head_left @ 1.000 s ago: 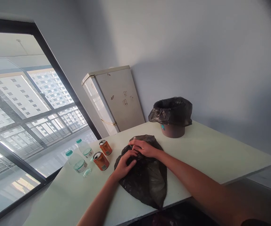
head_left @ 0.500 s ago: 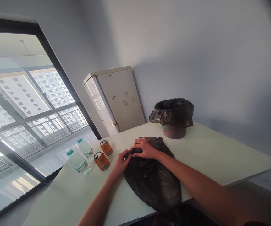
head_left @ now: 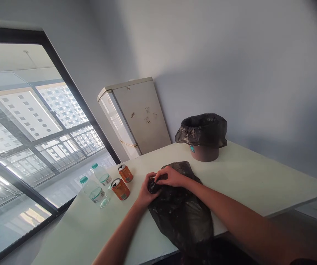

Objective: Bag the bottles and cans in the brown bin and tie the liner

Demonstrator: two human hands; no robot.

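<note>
A black plastic bag [head_left: 184, 213] lies spread on the pale table, its lower part reaching over the front edge. My left hand [head_left: 146, 190] is wrapped round a bunched piece of the bag at its left side. Fingers pinched, my right hand [head_left: 170, 176] holds the same bunched part beside the left one. Left of my hands stand two orange cans [head_left: 120, 189] and two clear bottles with green caps [head_left: 94, 191]. Behind the bag, a brown bin [head_left: 205, 153] stands upright with a black liner [head_left: 202, 134] folded over its rim.
The table [head_left: 257, 176] has its right front edge near my right forearm. Beyond its far edge stands a white fridge [head_left: 144, 114]. A large dark-framed window [head_left: 31, 121] is on the left, and a grey wall lies behind.
My left hand has closed round the bunched plastic and turned. My right hand has changed from spread fingers over it to a pinch. The view has shifted slightly.
</note>
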